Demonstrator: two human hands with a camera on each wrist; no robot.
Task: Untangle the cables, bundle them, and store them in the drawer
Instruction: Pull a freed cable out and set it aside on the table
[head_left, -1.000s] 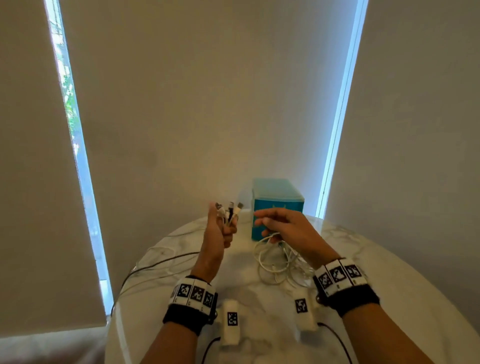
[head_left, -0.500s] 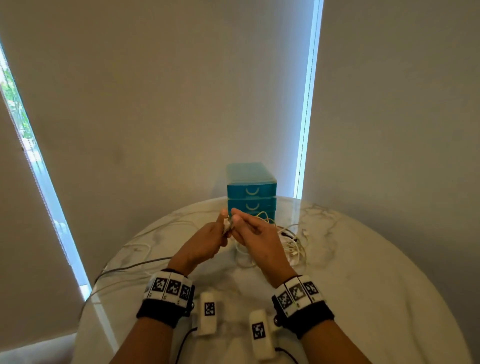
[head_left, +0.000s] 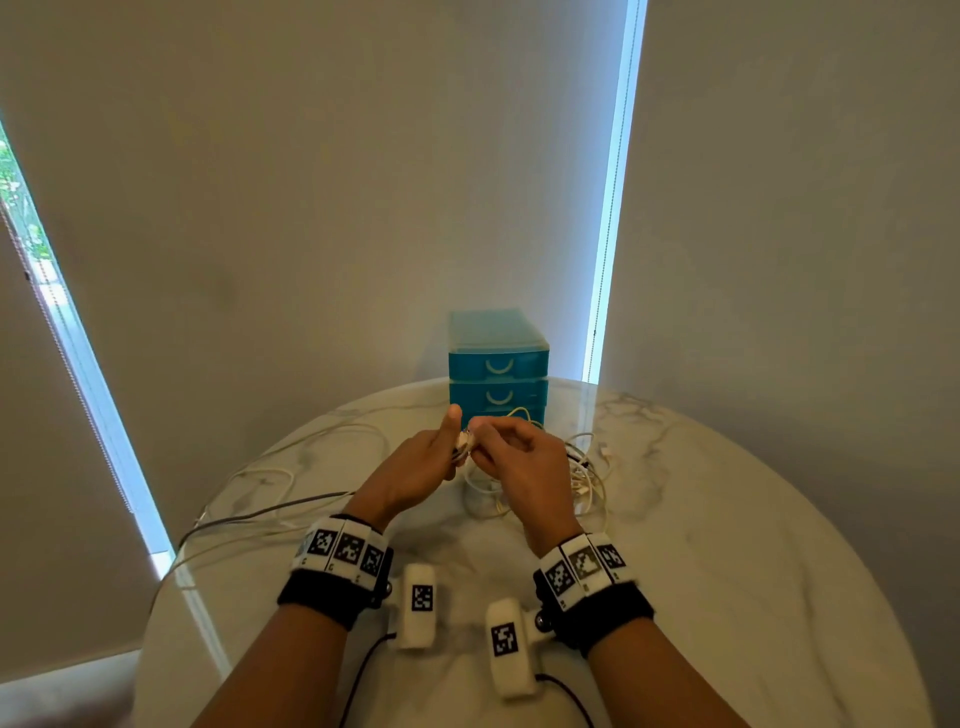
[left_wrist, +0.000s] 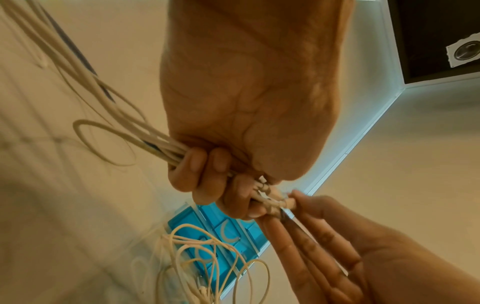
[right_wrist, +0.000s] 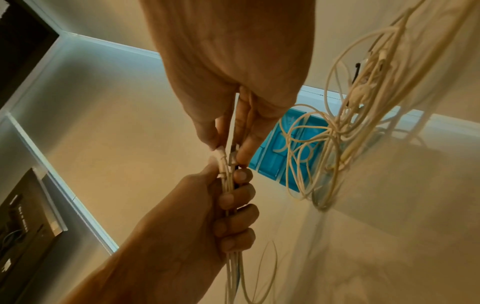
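Observation:
My left hand (head_left: 441, 457) grips a bunch of white cables (left_wrist: 145, 142) just below their plug ends (head_left: 462, 441), above the middle of the marble table (head_left: 727, 545). My right hand (head_left: 485, 441) meets it from the right and pinches the plug ends (right_wrist: 226, 156) between thumb and fingers. The gripped cables (right_wrist: 233, 267) hang down from the left fist and trail left across the table. A loose tangle of white cables (head_left: 582, 473) lies right of the hands. Behind them stands the teal drawer unit (head_left: 497, 364), its drawers closed.
A dark cable and pale cables (head_left: 270, 512) run over the table's left edge. A window strip (head_left: 78, 364) is at the left and another (head_left: 613, 208) behind the drawer unit. Bare marble (head_left: 753, 623) spreads on the right and near side.
The left hand came down and toward the middle with the plug ends. The right hand let go of the tangle on the table and moved up to pinch those ends. The head view shifted.

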